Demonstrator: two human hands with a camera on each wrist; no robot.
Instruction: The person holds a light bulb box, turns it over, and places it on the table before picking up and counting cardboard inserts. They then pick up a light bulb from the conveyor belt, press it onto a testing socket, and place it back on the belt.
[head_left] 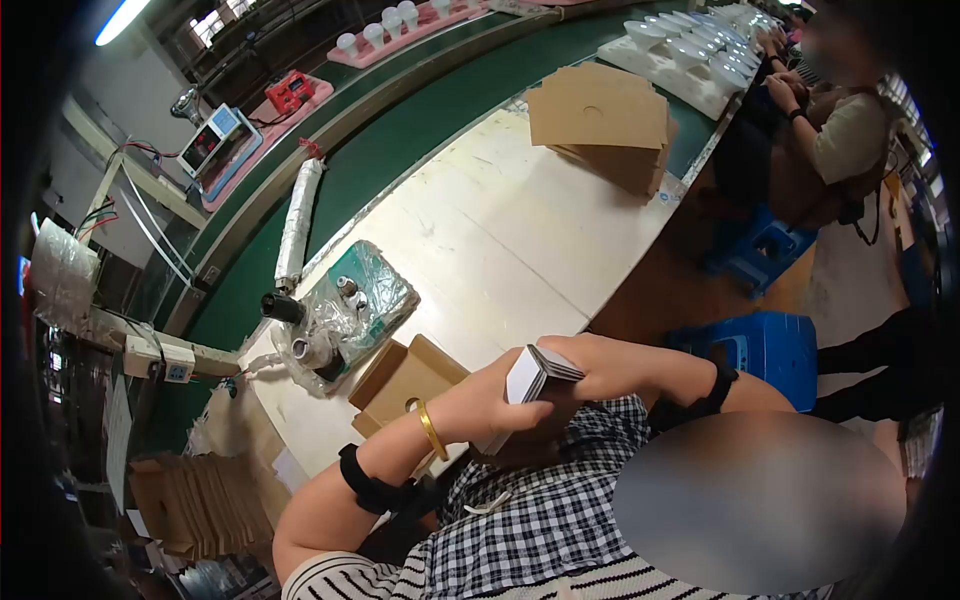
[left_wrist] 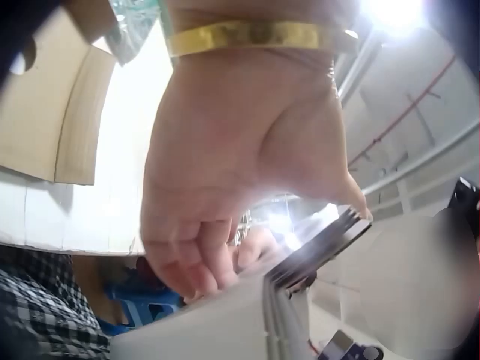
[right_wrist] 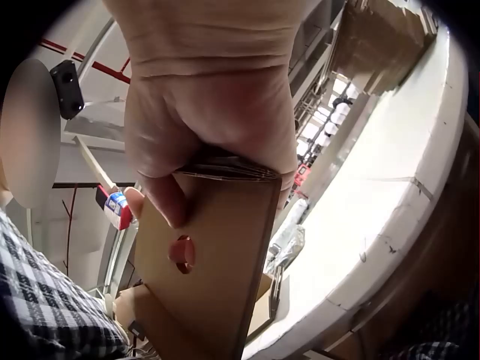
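Observation:
Both hands hold a stack of folded cardboard pieces (head_left: 528, 378), white on the outside and brown on the inner face, in front of a checked apron. My left hand (head_left: 492, 402), with a gold bangle at the wrist, grips the near left side, thumb along the edge. At the other end, my right hand (head_left: 608, 366) pinches the stack from above. In the right wrist view the brown face of the cardboard (right_wrist: 217, 225) shows a round hole, with a fingertip seen through it. Several layered edges (left_wrist: 281, 315) appear in the left wrist view.
An open brown cardboard box (head_left: 430, 368) stands on the white table (head_left: 470, 240), beside a plastic-covered green fixture (head_left: 385, 285). Flat cardboard sheets (head_left: 600, 110) are piled at the far end. More cardboard (head_left: 205, 505) is stacked at lower left. Blue stools (head_left: 770, 345) and a seated person are at right.

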